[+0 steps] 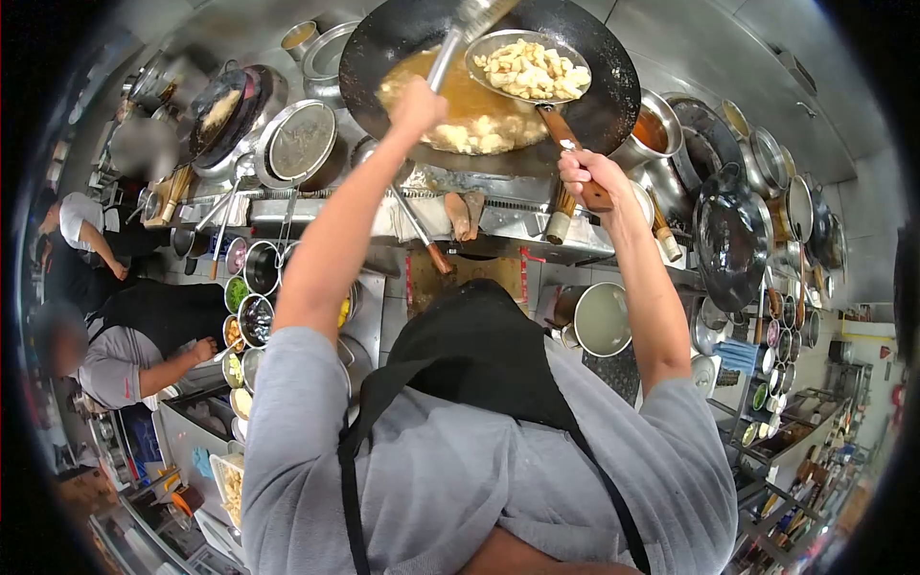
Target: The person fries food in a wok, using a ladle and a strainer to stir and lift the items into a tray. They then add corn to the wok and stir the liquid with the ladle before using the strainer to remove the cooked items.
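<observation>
My left hand is closed around the handle of a metal spatula, whose broad, blurred head is up at the top edge of the view. My right hand grips the wooden handle of a skimmer. In the skimmer's round bowl lie many chopped, pale yellow pieces. It is held over the right half of a large black wok. Brownish, bubbling liquid fills the bottom of the wok, with more pale pieces along its near side.
A round mesh strainer rests left of the wok, and a pot of reddish liquid stands right. A ladle and folded cloth lie at the stove's front. Two co-workers are at the left, near several small bowls.
</observation>
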Demonstrator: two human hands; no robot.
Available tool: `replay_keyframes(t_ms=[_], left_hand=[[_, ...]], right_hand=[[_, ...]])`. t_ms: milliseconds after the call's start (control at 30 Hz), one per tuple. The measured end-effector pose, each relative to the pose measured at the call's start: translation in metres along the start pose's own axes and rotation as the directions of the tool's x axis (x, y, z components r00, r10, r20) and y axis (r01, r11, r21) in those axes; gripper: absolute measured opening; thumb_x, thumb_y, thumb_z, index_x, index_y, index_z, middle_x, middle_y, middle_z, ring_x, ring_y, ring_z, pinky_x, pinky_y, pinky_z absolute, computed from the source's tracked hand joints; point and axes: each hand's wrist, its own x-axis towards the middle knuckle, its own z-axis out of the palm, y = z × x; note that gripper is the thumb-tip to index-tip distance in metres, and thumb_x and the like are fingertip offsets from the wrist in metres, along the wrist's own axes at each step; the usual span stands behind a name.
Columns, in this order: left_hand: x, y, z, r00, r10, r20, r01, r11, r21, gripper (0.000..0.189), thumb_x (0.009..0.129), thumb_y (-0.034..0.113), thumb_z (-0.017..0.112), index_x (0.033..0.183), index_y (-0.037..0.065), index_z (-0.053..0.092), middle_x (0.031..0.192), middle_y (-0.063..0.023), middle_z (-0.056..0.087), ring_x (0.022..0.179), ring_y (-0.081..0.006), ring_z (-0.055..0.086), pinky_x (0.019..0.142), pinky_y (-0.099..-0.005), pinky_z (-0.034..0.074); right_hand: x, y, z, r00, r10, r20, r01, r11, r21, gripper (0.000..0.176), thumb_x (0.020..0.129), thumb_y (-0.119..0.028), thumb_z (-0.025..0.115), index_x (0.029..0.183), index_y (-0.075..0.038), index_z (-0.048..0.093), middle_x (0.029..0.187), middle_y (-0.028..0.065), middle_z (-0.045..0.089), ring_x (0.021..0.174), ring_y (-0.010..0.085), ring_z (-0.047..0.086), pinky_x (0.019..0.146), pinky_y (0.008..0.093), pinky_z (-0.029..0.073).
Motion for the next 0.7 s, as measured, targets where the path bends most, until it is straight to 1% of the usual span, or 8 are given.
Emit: replay_keyframes(t_ms=[67,133,167,267,333,400,533,700], left_hand=[[0.010,-0.023,-0.019,0.998,0.064,-0.005,-0.064,0.998,-0.015,0.023,0.075,0.017,0.061,0.081,-0.005,0.064,0.079,-0.0218,0.067,0.076,-0.0327,0.068,0.067,-0.0416,0.053],[0.015,-0.040,-0.044,0.973,-0.052,0.225,0.082,0.988,-0.128,0.028,0.073,0.020,0.064,0.071,-0.007,0.062,0.064,-0.0188,0.063,0.058,-0.0273,0.065,0.054,-0.0389,0.051],[0.011,-0.050,-0.047,0.968,-0.039,0.248,0.118,0.942,-0.314,0.021,0.073,0.012,0.059,0.058,0.000,0.052,0.050,-0.0075,0.050,0.040,-0.0143,0.048,0.036,-0.0330,0.036],[-0.005,-0.067,-0.050,0.911,-0.068,0.406,0.326,0.722,-0.610,0.020,0.076,0.008,0.056,0.057,0.005,0.048,0.049,-0.0023,0.047,0.038,-0.0122,0.043,0.036,-0.0311,0.032],[-0.015,-0.072,-0.047,0.900,-0.090,0.426,0.357,0.713,-0.604,0.021,0.079,0.008,0.054,0.060,0.008,0.047,0.049,0.0008,0.044,0.037,-0.0100,0.038,0.037,-0.0285,0.030],[-0.024,-0.079,-0.045,0.827,-0.106,0.553,0.517,0.532,-0.671,0.021,0.076,0.005,0.057,0.057,0.007,0.049,0.049,-0.0017,0.046,0.038,-0.0106,0.041,0.036,-0.0285,0.032],[-0.044,-0.080,-0.045,0.809,-0.032,0.587,0.528,0.480,-0.701,0.017,0.078,0.006,0.056,0.063,0.008,0.049,0.052,0.0008,0.046,0.040,-0.0074,0.040,0.038,-0.0259,0.032],[-0.056,-0.058,-0.049,0.725,-0.077,0.685,0.672,0.296,-0.679,0.013,0.082,0.006,0.054,0.072,0.010,0.046,0.058,0.0047,0.043,0.043,-0.0048,0.036,0.042,-0.0240,0.031]], right_hand=[[-0.016,0.001,-0.007,1.000,0.012,0.026,-0.015,0.995,0.094,0.011,0.094,-0.005,0.044,0.083,-0.007,0.041,0.064,-0.0024,0.043,0.045,0.0045,0.040,0.042,0.0226,0.039],[-0.027,0.003,-0.009,1.000,-0.006,-0.008,0.006,0.999,0.038,0.008,0.094,-0.006,0.046,0.088,-0.008,0.040,0.064,-0.0026,0.045,0.046,0.0051,0.041,0.042,0.0232,0.039],[-0.032,0.004,-0.009,0.999,-0.030,-0.011,0.030,1.000,0.003,0.008,0.094,-0.006,0.046,0.089,-0.008,0.040,0.064,-0.0025,0.044,0.045,0.0052,0.041,0.041,0.0232,0.039],[-0.040,0.004,-0.017,0.996,-0.079,-0.030,0.076,0.994,-0.078,0.007,0.093,-0.005,0.046,0.090,-0.009,0.040,0.064,-0.0022,0.044,0.045,0.0054,0.041,0.041,0.0236,0.039],[-0.045,0.003,-0.016,0.993,-0.107,-0.042,0.101,0.987,-0.127,0.007,0.093,-0.005,0.046,0.090,-0.009,0.040,0.063,-0.0020,0.044,0.044,0.0055,0.040,0.041,0.0241,0.040],[-0.053,0.000,-0.012,0.989,-0.138,-0.050,0.127,0.977,-0.170,0.010,0.093,-0.007,0.046,0.083,-0.008,0.041,0.061,-0.0015,0.043,0.043,0.0057,0.039,0.039,0.0243,0.039],[-0.046,-0.007,-0.035,0.997,-0.079,0.018,0.081,0.946,-0.313,0.024,0.094,-0.013,0.043,0.071,-0.007,0.042,0.056,-0.0018,0.040,0.042,0.0068,0.036,0.039,0.0245,0.037],[-0.047,-0.015,0.018,0.995,-0.094,-0.034,0.094,0.996,0.007,0.015,0.096,-0.007,0.038,0.081,-0.006,0.041,0.063,-0.0031,0.041,0.045,0.0029,0.037,0.041,0.0198,0.037]])
